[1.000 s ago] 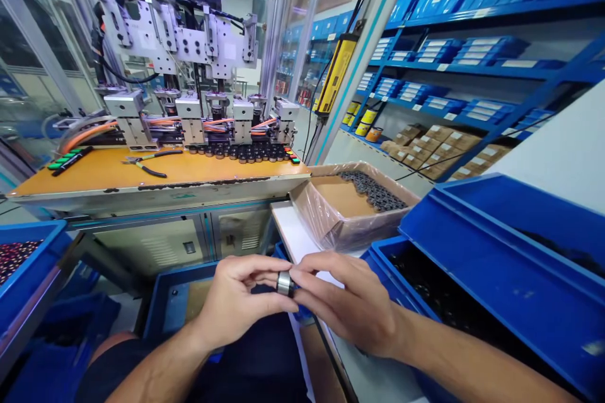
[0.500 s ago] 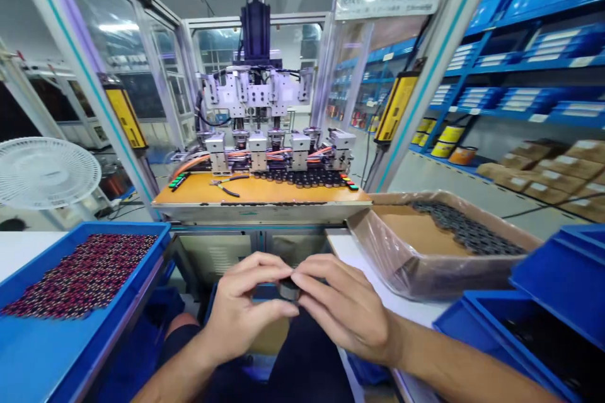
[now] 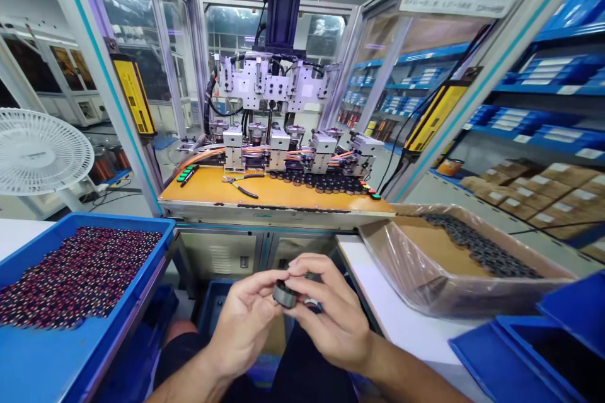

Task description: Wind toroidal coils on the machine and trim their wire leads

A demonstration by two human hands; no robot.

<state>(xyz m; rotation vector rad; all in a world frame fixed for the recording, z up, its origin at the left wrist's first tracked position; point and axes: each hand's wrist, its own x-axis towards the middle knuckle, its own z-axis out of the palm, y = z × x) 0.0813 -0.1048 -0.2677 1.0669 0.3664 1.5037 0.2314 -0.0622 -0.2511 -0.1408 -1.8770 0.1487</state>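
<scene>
Both of my hands meet over my lap, in front of the machine. Between them is a small dark ring-shaped part (image 3: 285, 295), tilted so that its grey side wall faces me. My left hand (image 3: 248, 321) pinches it from the left, with thumb and fingertips at its rim. My right hand (image 3: 333, 315) has its fingertips on the top and right of the same part. Behind the right fingers a second dark rounded piece (image 3: 312, 306) shows in part; the fingers cover most of it.
Ahead, a winding machine (image 3: 278, 85) stands over an orange worktop (image 3: 203, 192) with pliers (image 3: 243, 187) and a row of black round parts (image 3: 326, 182). At left, a blue tray (image 3: 28, 352) holds many red-and-black pieces. A plastic-lined carton (image 3: 416, 289) and blue bins (image 3: 501, 346) are at right.
The ring-shaped part has turned so that more of its side shows. My fingers have shifted around it, the left thumb now closer in. The camera view has shifted slightly.
</scene>
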